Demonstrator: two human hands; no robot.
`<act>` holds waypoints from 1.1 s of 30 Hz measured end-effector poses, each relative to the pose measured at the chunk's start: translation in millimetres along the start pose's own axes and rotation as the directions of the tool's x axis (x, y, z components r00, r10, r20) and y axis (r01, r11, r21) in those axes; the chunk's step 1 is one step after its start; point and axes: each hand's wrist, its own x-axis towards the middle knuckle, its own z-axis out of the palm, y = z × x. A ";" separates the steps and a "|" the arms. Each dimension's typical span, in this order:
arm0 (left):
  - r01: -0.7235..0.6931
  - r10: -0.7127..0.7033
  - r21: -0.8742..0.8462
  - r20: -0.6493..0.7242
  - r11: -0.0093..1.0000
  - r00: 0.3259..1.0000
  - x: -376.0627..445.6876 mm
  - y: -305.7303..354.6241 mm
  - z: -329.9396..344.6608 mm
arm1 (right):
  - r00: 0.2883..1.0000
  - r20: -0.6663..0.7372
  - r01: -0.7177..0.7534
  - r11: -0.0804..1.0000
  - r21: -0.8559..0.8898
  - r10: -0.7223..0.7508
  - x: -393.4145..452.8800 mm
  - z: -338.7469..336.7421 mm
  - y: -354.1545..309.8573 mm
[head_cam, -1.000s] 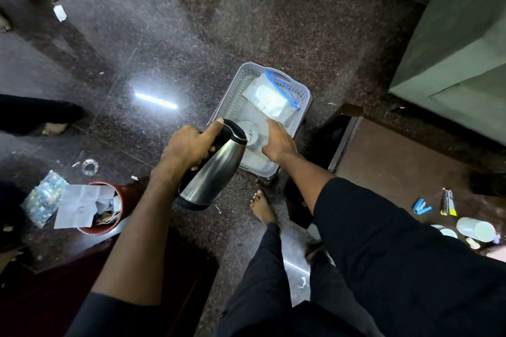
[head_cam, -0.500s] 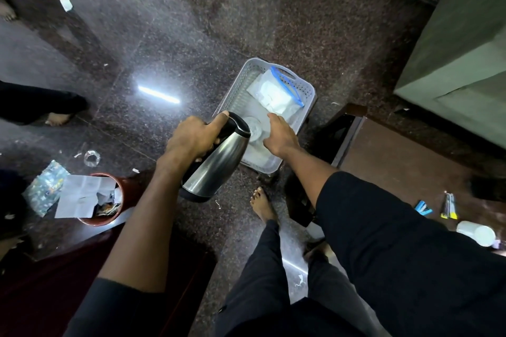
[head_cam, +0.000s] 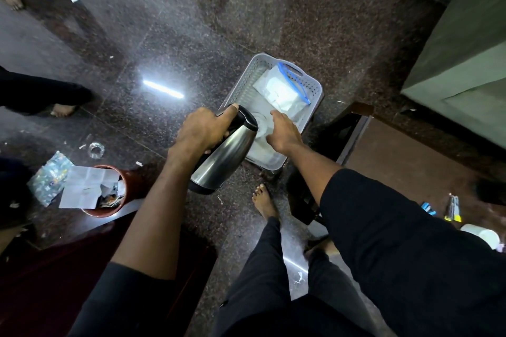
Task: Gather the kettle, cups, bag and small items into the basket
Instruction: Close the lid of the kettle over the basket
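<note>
- Your left hand (head_cam: 204, 131) is wrapped around the black handle of the kettle (head_cam: 224, 157), a brushed steel cylinder with a black lid and base, tilted over the basket's near left corner.
- Your right hand (head_cam: 283, 133) reaches into the basket (head_cam: 315, 89) with fingers curled downward; you cannot tell whether it grips anything.
- The basket is pale grey perforated plastic, rectangular, sitting on speckled polished stone floor (head_cam: 246, 8).
- At its far end lies a clear bag (head_cam: 282, 90) with a blue zip strip.

Red bin (head_cam: 128, 180) holds papers (head_cam: 85, 189).
</note>
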 end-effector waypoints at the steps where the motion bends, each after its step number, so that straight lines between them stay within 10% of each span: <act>1: -0.001 0.001 -0.001 0.006 1.000 1.000 -0.6 -0.4 0.0 | 1.000 0.000 -0.002 1.000 -0.003 0.002 0.3 0.0 0.5; 33: 0.016 -0.017 0.036 0.033 0.999 0.999 -28.1 1.6 -7.3 | 1.000 0.025 -0.006 0.999 -0.033 0.007 -8.4 2.3 2.6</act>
